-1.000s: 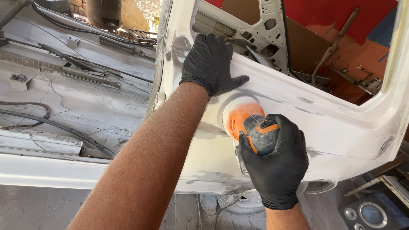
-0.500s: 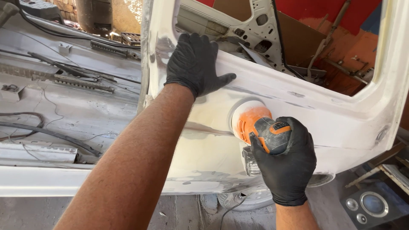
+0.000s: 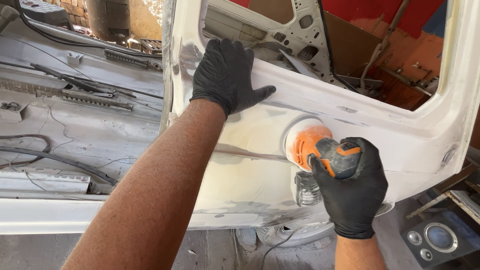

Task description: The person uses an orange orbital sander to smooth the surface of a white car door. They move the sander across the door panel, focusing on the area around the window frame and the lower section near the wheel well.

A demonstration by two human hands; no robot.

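Note:
A white car door panel (image 3: 250, 165) stands in front of me, dusty and sanded in patches. My left hand (image 3: 227, 75), in a black glove, lies flat with fingers spread on the panel just below the window opening. My right hand (image 3: 352, 192), also in a black glove, grips an orange and grey orbital sander (image 3: 315, 147). The sander's round pad presses against the panel to the right of the left hand.
Left of the door lies a grey dusty car body (image 3: 75, 120) with loose cables and metal strips. A dark speaker box (image 3: 437, 240) sits on the floor at the lower right. Behind the window opening are a red wall and an inner door frame (image 3: 300, 30).
The sander and my right hand have shifted rightwards along the panel. My left hand has stayed pressed near the window edge.

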